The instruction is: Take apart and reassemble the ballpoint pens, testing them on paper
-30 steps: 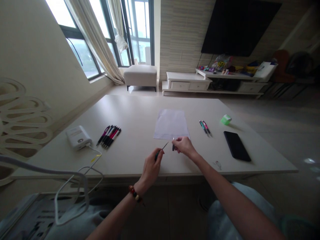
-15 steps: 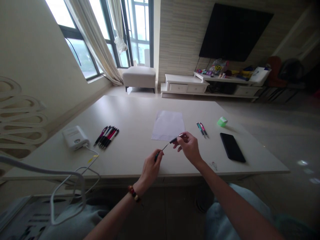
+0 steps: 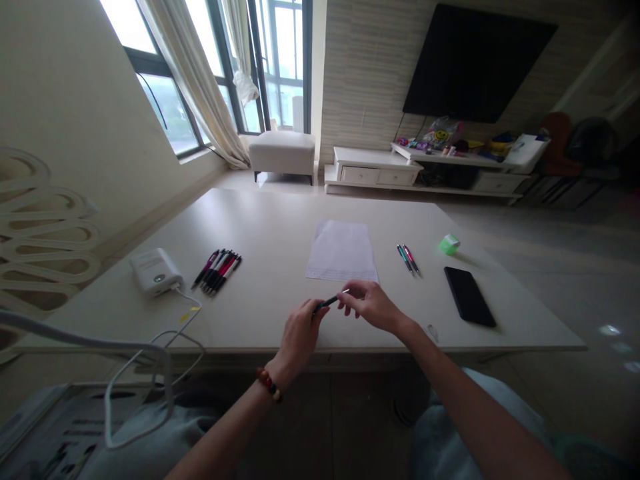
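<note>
My left hand [image 3: 299, 328] is closed around the rear part of a dark pen [image 3: 327, 305], held above the table's front half. The fingers of my right hand [image 3: 371, 305] pinch the pen's other end, where a silvery tip shows. No gap shows in the dark barrel between my hands. Just beyond them lies a white sheet of paper [image 3: 342, 250]. To its right, a green pen [image 3: 405, 259] and a red pen [image 3: 412, 260] lie side by side.
Left on the table [image 3: 270, 267] are several pens [image 3: 217, 272] in a row and a white charger box [image 3: 157, 272] with a cable [image 3: 173, 337] trailing over the front edge. A black phone [image 3: 469, 297] and small green-white object [image 3: 449, 245] lie right.
My right hand has moved left and down toward my left hand. The thin refill seen between the two pen parts is now covered, and the parts meet.
</note>
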Tool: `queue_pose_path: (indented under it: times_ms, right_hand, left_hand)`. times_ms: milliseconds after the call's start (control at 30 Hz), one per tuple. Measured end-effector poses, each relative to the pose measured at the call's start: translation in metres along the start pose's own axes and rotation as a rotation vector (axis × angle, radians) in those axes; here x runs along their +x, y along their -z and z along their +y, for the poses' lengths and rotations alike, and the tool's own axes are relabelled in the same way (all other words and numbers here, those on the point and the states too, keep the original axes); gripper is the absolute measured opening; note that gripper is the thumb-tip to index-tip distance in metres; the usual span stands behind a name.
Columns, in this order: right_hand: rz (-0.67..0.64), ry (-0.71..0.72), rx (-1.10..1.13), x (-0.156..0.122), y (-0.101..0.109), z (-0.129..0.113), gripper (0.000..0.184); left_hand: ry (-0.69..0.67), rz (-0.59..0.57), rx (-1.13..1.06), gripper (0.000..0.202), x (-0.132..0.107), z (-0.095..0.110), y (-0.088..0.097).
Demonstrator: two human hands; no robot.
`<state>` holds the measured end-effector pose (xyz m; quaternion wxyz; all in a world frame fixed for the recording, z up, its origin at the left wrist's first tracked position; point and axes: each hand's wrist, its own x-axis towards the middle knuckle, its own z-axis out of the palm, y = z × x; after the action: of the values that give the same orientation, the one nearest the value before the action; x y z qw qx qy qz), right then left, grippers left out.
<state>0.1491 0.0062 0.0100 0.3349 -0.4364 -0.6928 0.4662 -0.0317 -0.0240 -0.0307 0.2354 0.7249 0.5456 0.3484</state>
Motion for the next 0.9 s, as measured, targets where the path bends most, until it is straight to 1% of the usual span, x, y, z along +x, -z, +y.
queue_pose_path:
  times_ms: [67, 133, 200, 333, 467, 533, 600, 700, 767, 833, 900]
  right_hand:
    - [-0.057, -0.009, -0.038, -0.002, 0.004, -0.001, 0.03]
    - [-0.078, -0.008, -0.057, -0.003, 0.006, -0.001, 0.035]
    - [-0.073, -0.015, -0.041, -0.003, 0.005, 0.002, 0.04]
    - [-0.051, -0.084, 0.038, -0.002, -0.001, 0.011, 0.048]
    - [-0.041, -0.11, -0.008, -0.003, -0.005, 0.015, 0.065]
    - [-0.068, -0.127, -0.027, -0.004, -0.006, 0.015, 0.067]
    - [-0.079, -0.121, -0.009, -0.006, -0.006, 0.012, 0.06]
    - [-0.025, -0.039, -0.001, -0.008, -0.004, 0.009, 0.047]
    - [0.002, -0.023, -0.032, -0.009, -0.004, 0.008, 0.052]
    - [-0.007, -0.059, -0.072, -0.01, -0.005, 0.008, 0.061]
    - [-0.021, -0.09, -0.09, -0.01, -0.006, 0.009, 0.06]
  left_hand:
    - [-0.045, 0.024, 0.078, 0.02, 0.0, -0.002, 0.001]
    - [-0.111, 0.038, 0.169, 0.017, 0.0, -0.004, 0.002]
    - [-0.173, 0.046, 0.254, 0.016, 0.0, -0.006, 0.002]
    - [-0.25, 0.08, 0.356, 0.017, 0.0, -0.007, 0.002]
    - [-0.343, 0.09, 0.432, 0.017, 0.002, -0.006, 0.005]
    - [-0.347, 0.085, 0.453, 0.017, 0.002, -0.005, 0.007]
    - [-0.314, 0.09, 0.453, 0.015, 0.003, -0.005, 0.007]
    - [-0.279, 0.095, 0.422, 0.016, 0.002, -0.005, 0.006]
    - [-0.294, 0.081, 0.4, 0.017, 0.001, -0.005, 0.005]
    - [-0.309, 0.064, 0.39, 0.018, 0.001, -0.004, 0.005]
    - [-0.299, 0.063, 0.394, 0.019, 0.001, -0.003, 0.005]
